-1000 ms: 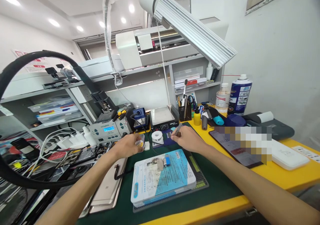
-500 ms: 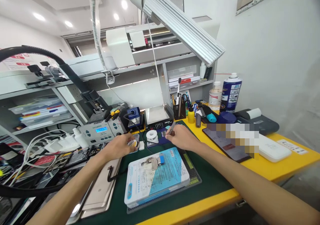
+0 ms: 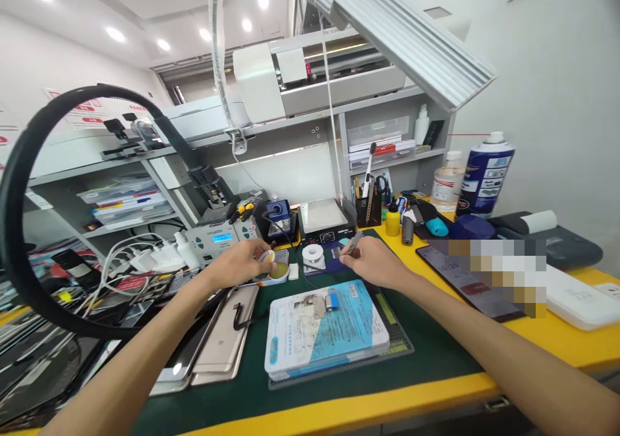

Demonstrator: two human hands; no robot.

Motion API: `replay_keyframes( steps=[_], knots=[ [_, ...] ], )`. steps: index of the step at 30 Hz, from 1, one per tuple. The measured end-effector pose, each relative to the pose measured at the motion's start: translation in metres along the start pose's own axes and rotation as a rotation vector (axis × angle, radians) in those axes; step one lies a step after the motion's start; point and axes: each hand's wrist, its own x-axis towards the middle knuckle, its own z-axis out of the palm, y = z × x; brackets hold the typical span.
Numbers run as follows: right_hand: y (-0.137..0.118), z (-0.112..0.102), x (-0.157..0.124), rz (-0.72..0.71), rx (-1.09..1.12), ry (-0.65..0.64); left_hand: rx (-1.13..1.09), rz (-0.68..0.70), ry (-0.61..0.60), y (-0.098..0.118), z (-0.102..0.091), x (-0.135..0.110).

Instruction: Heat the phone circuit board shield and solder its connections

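My left hand (image 3: 241,261) is closed, thumb and fingers gripping a small yellow-and-white lid (image 3: 266,256). Just below the lid sits an uncovered round tin (image 3: 279,270) with an amber-brown surface inside. Between the fingers of my right hand (image 3: 376,259) is what looks like a pair of grey tweezers (image 3: 355,242), tilted with its perforated end up; its tips are hidden. A white spool (image 3: 312,254) stands between my hands. Nearer to me, a small metal part with a blue connector (image 3: 332,300) lies on a white-and-blue box (image 3: 324,336).
Phones (image 3: 225,339) and cables crowd the left. Behind stand a soldering station (image 3: 220,242), a hot plate (image 3: 325,216) and a pen holder (image 3: 369,210). Bottles (image 3: 445,181), a spray can (image 3: 485,174) and a large phone (image 3: 469,284) are on the right. A lamp (image 3: 407,35) hangs overhead.
My left hand has lifted the lid off the round tin, baring its amber-brown inside. The whole view has swung left. My right hand keeps its grip on the tweezers.
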Motion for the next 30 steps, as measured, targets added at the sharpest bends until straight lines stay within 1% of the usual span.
replay_keyframes(
  steps=[6, 9, 14, 18, 21, 23, 26, 30],
  knots=[
    [0.004, 0.003, 0.002, -0.005, 0.006, 0.01, -0.065, -0.041, 0.034, -0.014, -0.006, -0.017],
    [0.007, 0.005, 0.004, -0.009, 0.021, 0.021, -0.117, -0.062, 0.06, -0.023, -0.008, -0.03],
    [0.011, 0.008, 0.006, -0.019, 0.053, 0.062, -0.234, -0.046, 0.083, -0.036, -0.006, -0.055],
    [0.012, 0.009, 0.008, -0.034, 0.071, 0.094, -0.349, -0.032, 0.095, -0.045, 0.003, -0.076],
    [0.013, 0.01, 0.008, -0.04, 0.079, 0.107, -0.388, -0.05, 0.113, -0.052, 0.011, -0.093],
    [0.013, 0.01, 0.008, -0.042, 0.081, 0.11, -0.368, -0.077, 0.133, -0.055, 0.017, -0.105],
    [0.014, 0.011, 0.008, -0.043, 0.082, 0.111, -0.276, -0.118, 0.187, -0.059, 0.026, -0.122],
    [0.013, 0.011, 0.007, -0.038, 0.08, 0.113, -0.147, -0.127, 0.253, -0.061, 0.041, -0.139]
  ],
)
